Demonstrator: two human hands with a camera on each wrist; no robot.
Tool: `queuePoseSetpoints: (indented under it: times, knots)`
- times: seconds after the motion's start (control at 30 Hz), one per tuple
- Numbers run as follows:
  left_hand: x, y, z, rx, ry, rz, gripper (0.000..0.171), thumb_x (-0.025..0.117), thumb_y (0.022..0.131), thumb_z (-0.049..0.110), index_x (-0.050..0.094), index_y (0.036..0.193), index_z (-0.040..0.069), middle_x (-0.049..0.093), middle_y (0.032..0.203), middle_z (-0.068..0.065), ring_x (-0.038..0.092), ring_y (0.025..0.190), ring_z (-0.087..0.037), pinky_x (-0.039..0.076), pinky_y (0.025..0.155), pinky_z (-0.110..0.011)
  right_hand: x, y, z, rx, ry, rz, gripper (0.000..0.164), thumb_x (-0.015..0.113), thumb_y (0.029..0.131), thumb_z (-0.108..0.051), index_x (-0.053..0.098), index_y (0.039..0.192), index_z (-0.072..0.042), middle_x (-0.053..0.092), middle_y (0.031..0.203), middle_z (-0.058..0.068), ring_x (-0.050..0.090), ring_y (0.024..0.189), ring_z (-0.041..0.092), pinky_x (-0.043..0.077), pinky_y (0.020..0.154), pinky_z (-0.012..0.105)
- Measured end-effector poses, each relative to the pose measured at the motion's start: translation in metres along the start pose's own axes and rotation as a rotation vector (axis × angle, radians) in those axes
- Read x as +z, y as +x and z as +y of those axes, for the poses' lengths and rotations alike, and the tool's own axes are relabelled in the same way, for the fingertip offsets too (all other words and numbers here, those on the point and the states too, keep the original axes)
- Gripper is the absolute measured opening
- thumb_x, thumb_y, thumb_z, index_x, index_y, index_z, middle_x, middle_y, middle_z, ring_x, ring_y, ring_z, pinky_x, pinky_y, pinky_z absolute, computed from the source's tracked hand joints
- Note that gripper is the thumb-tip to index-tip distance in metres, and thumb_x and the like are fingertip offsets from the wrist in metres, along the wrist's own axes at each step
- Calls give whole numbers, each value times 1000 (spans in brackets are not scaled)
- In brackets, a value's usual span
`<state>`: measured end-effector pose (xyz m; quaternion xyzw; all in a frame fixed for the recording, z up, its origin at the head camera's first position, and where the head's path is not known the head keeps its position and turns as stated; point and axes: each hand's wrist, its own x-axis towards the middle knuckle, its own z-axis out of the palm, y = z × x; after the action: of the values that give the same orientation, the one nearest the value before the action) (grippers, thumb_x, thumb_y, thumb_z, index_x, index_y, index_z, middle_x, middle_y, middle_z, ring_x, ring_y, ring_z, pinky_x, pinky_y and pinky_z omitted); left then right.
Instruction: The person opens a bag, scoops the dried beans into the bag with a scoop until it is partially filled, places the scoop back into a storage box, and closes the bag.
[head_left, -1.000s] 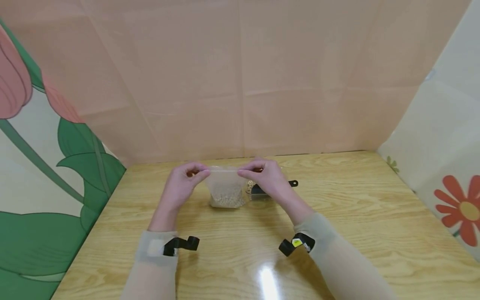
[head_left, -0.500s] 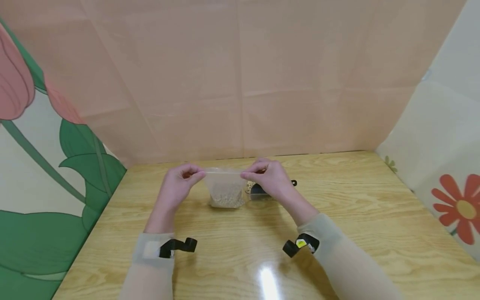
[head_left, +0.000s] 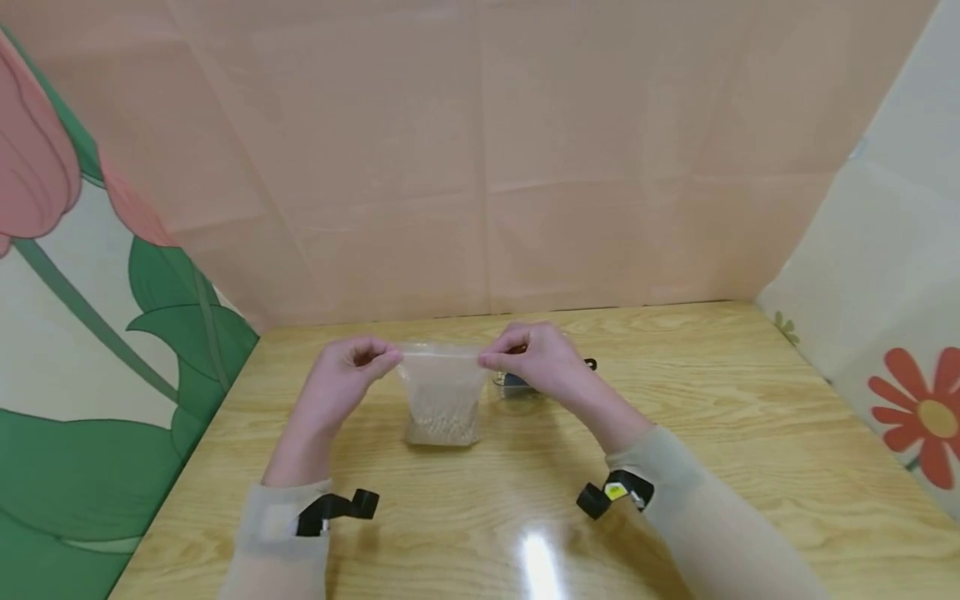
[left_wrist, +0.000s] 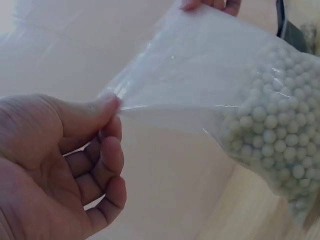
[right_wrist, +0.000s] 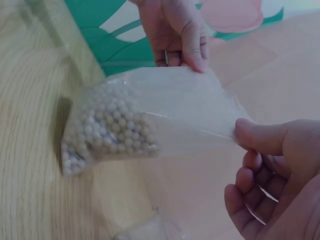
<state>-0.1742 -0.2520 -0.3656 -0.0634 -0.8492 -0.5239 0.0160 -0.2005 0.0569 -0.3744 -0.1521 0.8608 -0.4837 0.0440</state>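
A clear zip bag [head_left: 444,400] hangs upright between my hands in the head view, its lower half filled with small pale round beads [left_wrist: 280,130]. My left hand [head_left: 333,392] pinches its top left corner between thumb and forefinger. At the top right corner, my right hand [head_left: 549,362] pinches the bag the same way. The top edge is drawn fairly straight between them. In the right wrist view, the bag's base [right_wrist: 72,162] is close to the table; I cannot tell whether it touches.
Behind my right hand stands a clear container [head_left: 517,389] with a black thing in it, partly hidden. A black handle end [head_left: 591,364] with a hole sticks out to the right. The wooden table [head_left: 712,400] meets a pink-covered wall [head_left: 480,208] at the back.
The bag has come nearer to me and slightly left, with both hands still pinching its top corners. My left hand has shifted left and nearer.
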Motion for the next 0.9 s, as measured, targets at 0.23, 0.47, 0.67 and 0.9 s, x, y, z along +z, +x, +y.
queuePoseSetpoints:
  times: [0.23,0.47,0.67,0.9]
  knots:
    - [3,14,-10,-48,41,13,26,70,111,27,77,119,3,73,122,-13,63,118,-32,49,104,-52,3,19,9,57,0,-27,13,84,99,-41,89,102,-29,77,109,-7,70,108,19,55,98,48]
    - [9,31,-17,-10,156,60,26,69,111,25,77,121,3,74,120,-15,66,117,-34,52,104,-52,7,38,19,88,6,19,17,85,98,-42,88,101,-26,77,116,-4,70,111,23,56,97,49]
    - [11,42,-24,-3,221,73,27,67,112,25,77,122,2,74,118,-16,66,115,-35,53,102,-53,13,51,23,78,-48,38,18,83,100,-40,87,103,-24,78,115,-2,71,108,23,57,95,48]
    - [19,55,-34,29,356,54,36,64,113,25,71,137,-1,72,125,-21,68,115,-39,54,99,-56,17,58,33,-25,-159,82,31,77,106,-32,83,129,-13,78,119,4,70,109,25,57,95,48]
